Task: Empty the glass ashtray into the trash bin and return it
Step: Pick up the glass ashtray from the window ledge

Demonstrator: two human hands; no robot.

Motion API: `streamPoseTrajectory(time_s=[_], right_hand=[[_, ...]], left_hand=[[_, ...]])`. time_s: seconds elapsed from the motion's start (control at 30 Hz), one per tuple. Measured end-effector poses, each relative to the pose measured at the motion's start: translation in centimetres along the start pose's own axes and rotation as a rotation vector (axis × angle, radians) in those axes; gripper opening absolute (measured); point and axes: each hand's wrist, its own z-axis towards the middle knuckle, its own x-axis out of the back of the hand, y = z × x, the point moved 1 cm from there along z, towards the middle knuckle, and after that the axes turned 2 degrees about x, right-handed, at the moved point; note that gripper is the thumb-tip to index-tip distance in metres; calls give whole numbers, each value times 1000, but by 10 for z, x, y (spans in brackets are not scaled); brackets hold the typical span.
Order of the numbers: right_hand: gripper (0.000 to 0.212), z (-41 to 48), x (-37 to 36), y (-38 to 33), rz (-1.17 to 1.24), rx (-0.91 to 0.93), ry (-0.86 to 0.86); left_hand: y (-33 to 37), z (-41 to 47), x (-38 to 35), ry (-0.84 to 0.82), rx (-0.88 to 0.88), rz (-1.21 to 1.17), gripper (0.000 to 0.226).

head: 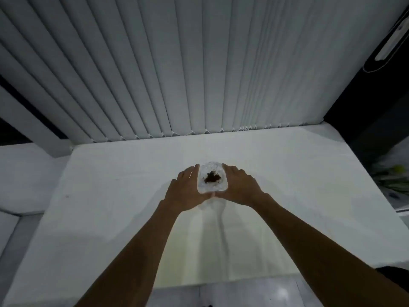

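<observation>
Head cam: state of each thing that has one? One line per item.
glass ashtray: upright on the white tabletop, dark ash pile in its middle, not yet emptied.
left hand: fingers extended along the ashtray's left side, cupping it.
right hand: fingers extended along the ashtray's right side, cupping it.
vertical blinds: drawn shut behind the table.
white tabletop: bears only the ashtray.
trash bin: not in view.

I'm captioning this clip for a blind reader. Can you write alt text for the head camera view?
Two bare hands, left hand and right hand, cup a glass ashtray holding dark ash, on or just above a white table. Closed vertical blinds hang behind the table.
</observation>
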Motion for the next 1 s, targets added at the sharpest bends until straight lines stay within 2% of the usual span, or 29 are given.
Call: streamPoseTrajectory(time_s=[0.2, 0.33, 0.53, 0.67, 0.9, 1.0], right_hand=[[122, 23, -32, 33, -67, -63, -38], [128, 39, -40, 43, -49, -45, -40], [131, 60, -54, 45, -35, -32, -40], [126, 66, -59, 53, -46, -14, -23], [115, 67, -56, 55, 16, 10, 30], [114, 63, -52, 57, 25, 18, 32]], left_hand=[[-29, 51, -37, -48, -17, -30, 128], [-35, 71, -51, -55, -32, -62, 136], [-50, 90, -65, -25, -41, -132, 125], [-49, 98, -65, -6, -70, -89, 122], [-49, 101, -66, 26, -77, -163, 110], [-45, 98, -64, 35, -89, -197, 114]])
